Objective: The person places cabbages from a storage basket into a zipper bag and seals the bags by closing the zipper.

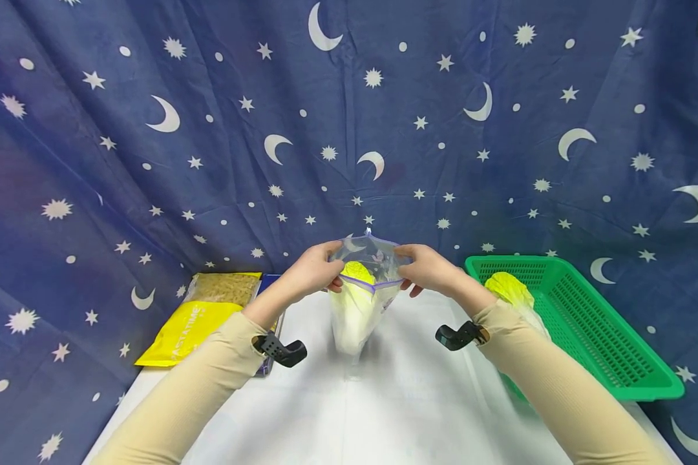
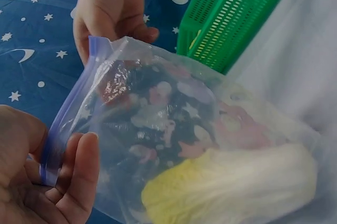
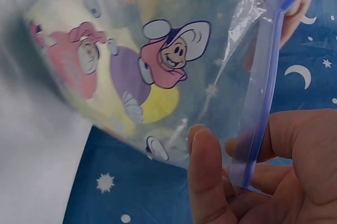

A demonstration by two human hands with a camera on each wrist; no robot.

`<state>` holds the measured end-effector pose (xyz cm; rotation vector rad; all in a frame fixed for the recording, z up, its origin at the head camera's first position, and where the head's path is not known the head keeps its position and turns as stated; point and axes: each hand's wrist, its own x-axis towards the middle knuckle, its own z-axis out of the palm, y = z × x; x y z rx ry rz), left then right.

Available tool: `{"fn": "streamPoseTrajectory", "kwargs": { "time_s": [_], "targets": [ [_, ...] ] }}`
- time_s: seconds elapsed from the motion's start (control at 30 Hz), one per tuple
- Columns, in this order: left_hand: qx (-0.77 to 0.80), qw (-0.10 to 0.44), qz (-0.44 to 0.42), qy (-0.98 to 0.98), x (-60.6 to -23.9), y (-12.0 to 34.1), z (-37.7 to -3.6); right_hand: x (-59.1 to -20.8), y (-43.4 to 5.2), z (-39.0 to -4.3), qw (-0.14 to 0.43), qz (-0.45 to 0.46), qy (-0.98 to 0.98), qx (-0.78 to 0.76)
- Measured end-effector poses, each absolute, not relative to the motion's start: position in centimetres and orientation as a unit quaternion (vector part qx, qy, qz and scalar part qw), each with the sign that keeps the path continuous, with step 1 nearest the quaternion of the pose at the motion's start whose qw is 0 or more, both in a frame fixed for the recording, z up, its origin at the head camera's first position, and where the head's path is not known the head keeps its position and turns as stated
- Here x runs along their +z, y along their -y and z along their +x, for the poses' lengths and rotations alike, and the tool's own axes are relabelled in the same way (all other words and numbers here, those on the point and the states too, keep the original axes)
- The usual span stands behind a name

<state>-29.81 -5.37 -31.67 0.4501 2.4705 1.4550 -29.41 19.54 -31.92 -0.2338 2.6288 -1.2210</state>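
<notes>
A clear zip bag [image 1: 378,255] with a purple zip strip is held up above the white table, its mouth spread apart. My left hand [image 1: 313,268] pinches the left end of the rim between thumb and fingers. At the opposite end, my right hand [image 1: 432,266] pinches the rim in the same way. Inside the bag is a pale cabbage piece [image 2: 231,184] with a yellow leafy end toward the mouth. Pink and purple cartoon figures [image 3: 166,58] are printed on the bag's side.
To the right stands a green basket [image 1: 607,316], with another cabbage piece [image 1: 512,294] in it, partly hidden by my right sleeve. A yellow pasta bag [image 1: 194,329] lies at the left, beside a dark blue item [image 1: 269,281]. A star-patterned curtain [image 1: 349,129] hangs behind the table.
</notes>
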Motion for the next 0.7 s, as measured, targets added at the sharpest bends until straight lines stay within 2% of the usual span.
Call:
{"fn": "streamPoseTrajectory", "kwargs": {
  "time_s": [0.43, 0.7],
  "targets": [
    [0.439, 0.078, 0.178, -0.877, -30.8, 7.0, -29.1, -35.6, -16.9, -29.1, 0.113, -0.110, -0.866, -0.475],
    [0.378, 0.097, 0.186, -0.902, -31.4, 7.0, -28.7, -39.1, -15.8, -29.0, 0.110, -0.116, -0.846, -0.508]
  ]
}}
